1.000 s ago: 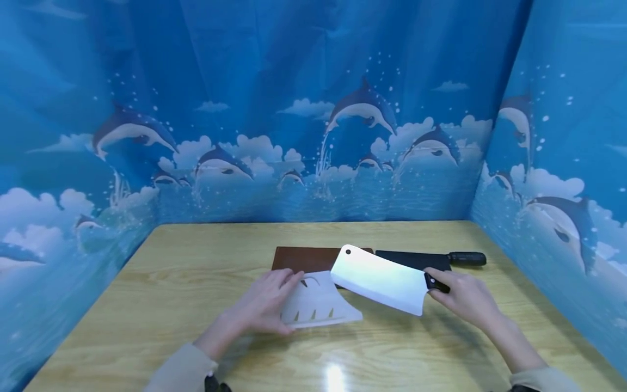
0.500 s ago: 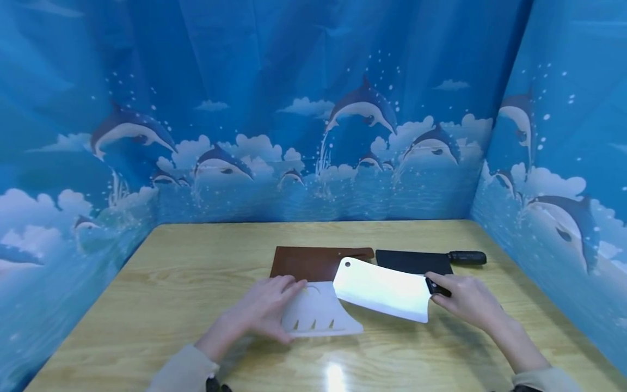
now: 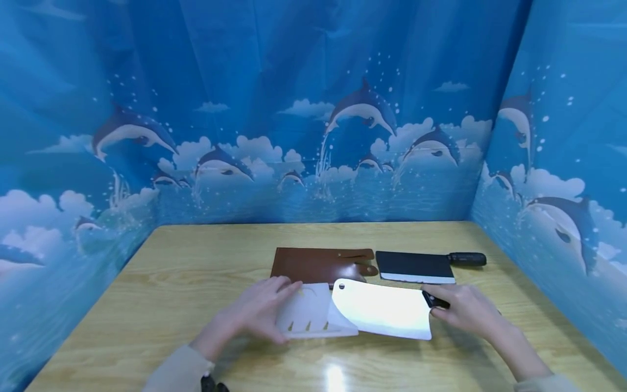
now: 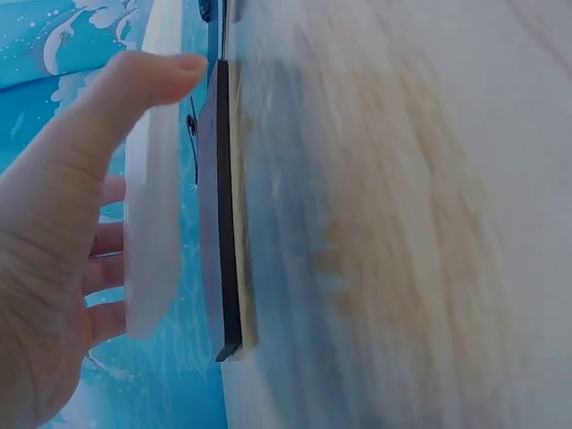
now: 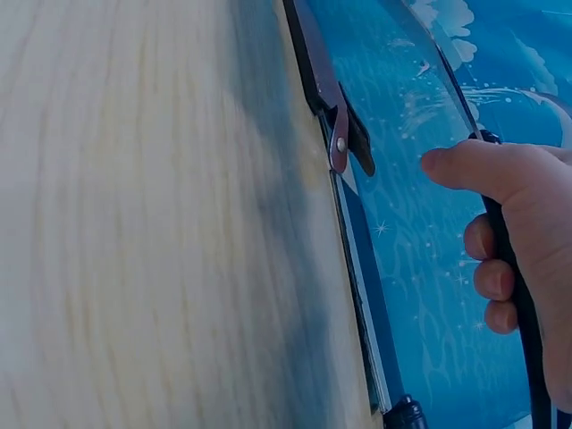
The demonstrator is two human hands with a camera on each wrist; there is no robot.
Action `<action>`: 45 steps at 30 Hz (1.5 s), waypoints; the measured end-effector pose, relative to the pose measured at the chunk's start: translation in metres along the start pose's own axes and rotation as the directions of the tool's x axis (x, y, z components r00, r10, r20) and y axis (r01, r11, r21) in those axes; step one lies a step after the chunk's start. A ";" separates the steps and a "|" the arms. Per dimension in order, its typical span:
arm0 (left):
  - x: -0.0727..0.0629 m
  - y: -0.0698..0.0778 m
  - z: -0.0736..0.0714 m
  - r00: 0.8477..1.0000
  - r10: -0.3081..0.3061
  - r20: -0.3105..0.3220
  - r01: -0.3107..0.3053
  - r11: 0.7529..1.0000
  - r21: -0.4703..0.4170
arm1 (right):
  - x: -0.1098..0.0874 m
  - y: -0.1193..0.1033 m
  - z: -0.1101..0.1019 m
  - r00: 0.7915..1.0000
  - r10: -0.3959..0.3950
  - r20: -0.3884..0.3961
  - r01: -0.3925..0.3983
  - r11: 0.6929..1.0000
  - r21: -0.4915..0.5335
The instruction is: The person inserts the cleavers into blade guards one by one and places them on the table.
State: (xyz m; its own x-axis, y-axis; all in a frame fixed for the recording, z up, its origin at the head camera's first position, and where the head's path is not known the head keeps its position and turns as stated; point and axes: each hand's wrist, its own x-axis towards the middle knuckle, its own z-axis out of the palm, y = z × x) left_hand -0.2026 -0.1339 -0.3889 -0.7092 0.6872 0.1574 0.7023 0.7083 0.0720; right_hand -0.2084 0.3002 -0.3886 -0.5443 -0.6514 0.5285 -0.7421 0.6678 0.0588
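Note:
My left hand [image 3: 257, 309] holds a translucent white plastic blade cover [image 3: 313, 310] by its left end, thumb on the near side. In the left wrist view the cover [image 4: 154, 223] stands edge-on between thumb and fingers. My right hand [image 3: 465, 305] grips the black handle [image 3: 434, 299] of a shiny cleaver [image 3: 382, 309], its blade pointing left. The blade's holed end overlaps the cover's curved right-hand mouth in the head view. Fingers curl round the handle [image 5: 518, 295] in the right wrist view, with the thumb extended along the blade side.
Behind the hands, a brown leather sheath [image 3: 308, 263] with straps lies on the wooden table [image 3: 196, 261]. To its right lies a second cleaver [image 3: 413, 264] with a dark blade and black handle. A blue dolphin curtain [image 3: 274, 109] encloses the table's back and sides.
The cleaver has come down and levelled out, its end now at the cover's mouth. The cover, lowered at first, has shifted slightly left with my left hand.

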 end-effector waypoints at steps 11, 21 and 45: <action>-0.007 -0.003 -0.007 0.996 0.087 -0.012 -0.087 0.995 0.040 | 0.004 -0.007 -0.008 0.997 -0.071 -0.014 0.072 0.997 0.027; -0.010 -0.002 -0.006 0.983 0.179 0.036 -0.181 0.982 0.053 | 0.011 -0.013 -0.004 0.986 -0.165 -0.001 0.165 0.983 0.081; -0.017 0.003 -0.011 0.969 0.198 -0.151 -0.168 0.967 0.192 | 0.006 -0.040 -0.019 0.985 -0.162 0.055 0.154 0.979 0.133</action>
State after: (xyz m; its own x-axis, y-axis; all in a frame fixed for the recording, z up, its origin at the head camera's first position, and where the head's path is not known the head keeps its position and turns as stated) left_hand -0.1882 -0.1454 -0.3807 -0.5387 0.7814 0.3151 0.7861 0.6007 -0.1459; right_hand -0.1744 0.2766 -0.3716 -0.4376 -0.7697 0.4649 -0.8622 0.5058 0.0259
